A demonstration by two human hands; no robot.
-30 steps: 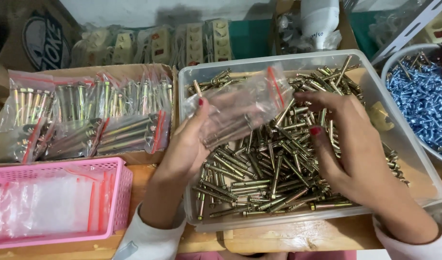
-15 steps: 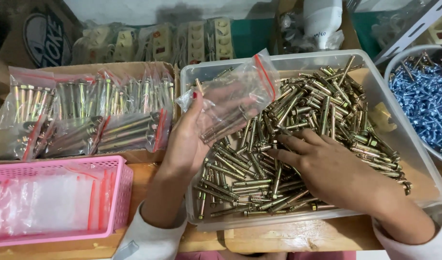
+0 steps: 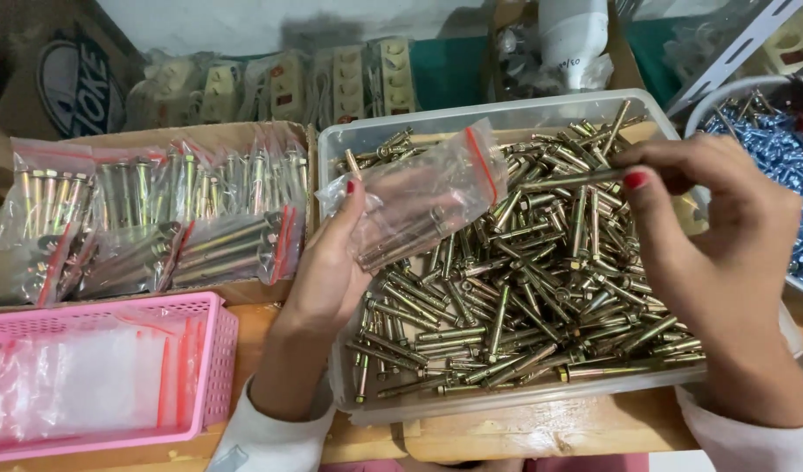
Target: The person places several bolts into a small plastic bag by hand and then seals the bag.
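My left hand [image 3: 332, 271] holds a small clear zip bag [image 3: 423, 201] with a red seal strip, tilted over the left part of a clear plastic bin [image 3: 506, 118]. A few brass-coloured anchor bolts lie inside the bag. My right hand [image 3: 716, 253] is raised over the bin's right side, pinching one long anchor bolt [image 3: 567, 179] level between thumb and fingers, its tip pointing toward the bag's mouth. The bin holds a heap of several loose anchor bolts [image 3: 524, 306].
Filled zip bags of bolts [image 3: 157, 227] lie in a cardboard tray on the left. A pink basket [image 3: 218, 350] with empty clear bags stands at the front left. A tub of blue-silver screws [image 3: 795, 166] stands at the right. Power strips lie at the back.
My right hand has lifted out of the bolt heap with one bolt and moved up toward the bag. The left hand kept the bag in about the same place.
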